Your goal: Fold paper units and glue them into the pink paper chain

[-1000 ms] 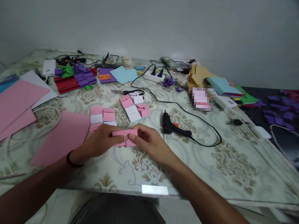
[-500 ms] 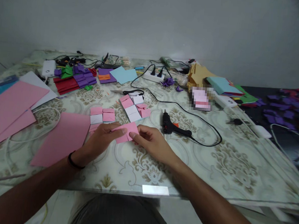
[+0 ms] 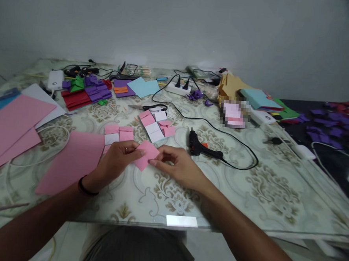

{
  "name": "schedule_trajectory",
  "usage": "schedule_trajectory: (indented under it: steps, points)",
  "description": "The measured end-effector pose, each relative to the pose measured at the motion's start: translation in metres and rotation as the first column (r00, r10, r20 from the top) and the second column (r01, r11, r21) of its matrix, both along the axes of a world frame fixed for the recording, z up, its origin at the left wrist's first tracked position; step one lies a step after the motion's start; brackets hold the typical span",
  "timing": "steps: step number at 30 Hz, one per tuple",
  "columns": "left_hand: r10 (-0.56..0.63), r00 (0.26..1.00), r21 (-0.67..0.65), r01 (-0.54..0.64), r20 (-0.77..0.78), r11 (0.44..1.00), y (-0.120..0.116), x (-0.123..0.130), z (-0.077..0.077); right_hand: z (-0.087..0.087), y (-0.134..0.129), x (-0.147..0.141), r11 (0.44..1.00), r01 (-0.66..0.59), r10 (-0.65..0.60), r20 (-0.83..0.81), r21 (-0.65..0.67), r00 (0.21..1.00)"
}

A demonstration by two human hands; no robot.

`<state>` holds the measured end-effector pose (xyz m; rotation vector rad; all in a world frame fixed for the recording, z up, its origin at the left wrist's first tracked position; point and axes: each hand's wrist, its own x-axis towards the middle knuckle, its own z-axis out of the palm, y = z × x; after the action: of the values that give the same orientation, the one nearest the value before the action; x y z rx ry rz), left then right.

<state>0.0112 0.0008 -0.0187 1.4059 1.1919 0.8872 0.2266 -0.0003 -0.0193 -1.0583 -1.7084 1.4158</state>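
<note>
Small pink paper square [image 3: 146,154], matte and creased, turned point-down like a diamond: pinched at its left edge by the left hand [image 3: 117,161] and at its right corner by the right hand [image 3: 178,167], both grips pressed onto the sheet, low over the glossy damask-patterned bench [image 3: 247,190]. Just behind: folded pink-and-white paper units [image 3: 118,135], a second cluster [image 3: 157,124]. Left: large flat pink sheet [image 3: 72,161]. Right: black glue gun [image 3: 201,148] (corded). Farther back: black-handled scissors [image 3: 152,107].

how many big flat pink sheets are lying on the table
2: one pink sheet just left of the left hand, one larger pink sheet at the far left edge; more may lie underneath it.
</note>
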Motion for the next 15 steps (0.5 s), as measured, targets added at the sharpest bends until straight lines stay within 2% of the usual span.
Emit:
schedule_trajectory:
  steps: [3,6,9,15]
  points:
    - [-0.025,0.994,-0.003,0.026,0.107,1.0,-0.0009,0.0005,0.0022,-0.0002,0.0003,0.0007,0.999,0.023,-0.026,-0.12,-0.024,0.992]
    - [-0.099,0.993,-0.001,0.1,0.069,0.995,-0.0041,0.0001,0.0043,0.0014,-0.0001,0.0023,0.997,0.071,-0.071,-0.168,-0.006,0.983]
    - [-0.107,0.994,0.042,0.107,-0.004,0.993,-0.0063,-0.0006,0.0054,0.0051,-0.0014,0.004,0.995,0.077,-0.066,-0.174,0.058,0.983]
    - [-0.141,0.989,0.096,0.136,0.053,0.986,-0.0037,-0.0018,0.0081,0.0095,-0.002,0.0077,0.976,0.02,0.017,-0.165,0.217,0.986]
